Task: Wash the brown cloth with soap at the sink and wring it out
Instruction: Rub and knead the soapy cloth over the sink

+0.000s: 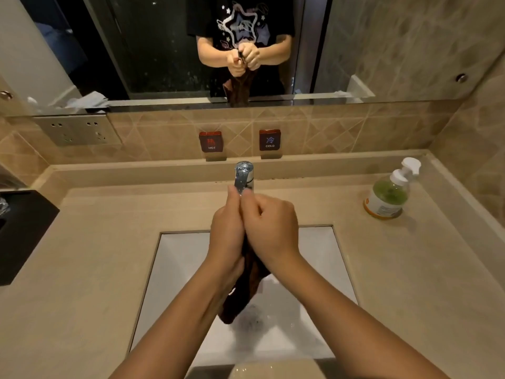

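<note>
The brown cloth (pixel 246 285) hangs bunched over the white sink (pixel 314 255), its lower end dangling toward the drain. My left hand (pixel 226 233) and my right hand (pixel 270 228) are pressed together around its top end, both fists closed on it, just in front of the chrome faucet (pixel 244 175). Most of the gripped part of the cloth is hidden inside my hands. A pump bottle of green soap (pixel 389 195) stands on the counter at the far right, away from both hands.
A beige stone counter (pixel 95 255) surrounds the sink. HOT (pixel 211 142) and COLD (pixel 270 140) signs sit on the tiled wall behind the faucet. A black box (pixel 19 231) lies at the left edge. The mirror (pixel 164 50) above reflects a person holding the cloth.
</note>
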